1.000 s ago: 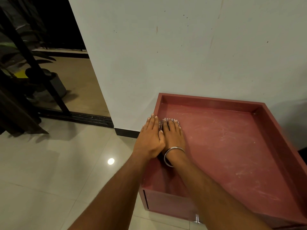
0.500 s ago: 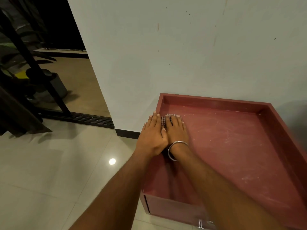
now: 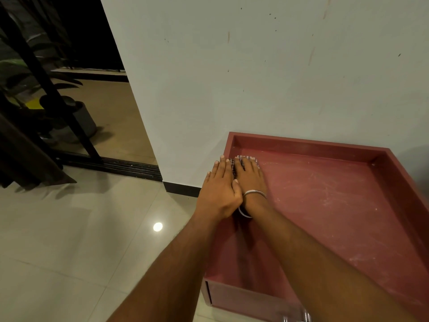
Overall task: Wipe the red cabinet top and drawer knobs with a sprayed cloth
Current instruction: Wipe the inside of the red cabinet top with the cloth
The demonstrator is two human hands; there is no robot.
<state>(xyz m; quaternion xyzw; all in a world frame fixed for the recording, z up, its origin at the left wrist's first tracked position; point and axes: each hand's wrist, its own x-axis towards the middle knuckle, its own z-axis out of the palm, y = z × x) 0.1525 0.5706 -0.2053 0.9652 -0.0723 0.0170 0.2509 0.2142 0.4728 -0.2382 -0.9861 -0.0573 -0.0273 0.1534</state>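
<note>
The red cabinet top (image 3: 325, 205) is a shallow tray with raised rims, streaked with pale dust. A striped cloth (image 3: 243, 159) lies flat near its far left corner. My right hand (image 3: 249, 180), with a metal bangle on the wrist, presses flat on the cloth with straight fingers. My left hand (image 3: 219, 191) lies flat beside it, over the left rim, its thumb against my right hand. Most of the cloth is hidden under my fingers. A metal drawer knob (image 3: 306, 316) shows at the bottom edge.
A white wall (image 3: 255, 77) stands directly behind the cabinet. Glossy floor tiles (image 3: 81, 240) spread to the left. A dark sliding-door track (image 3: 130, 167), a plant pot (image 3: 81, 117) and a dark curtain (image 3: 25, 163) are at the far left.
Both hands have slid the cloth further away along the left rim, towards the cabinet's back corner. The view has shifted slightly.
</note>
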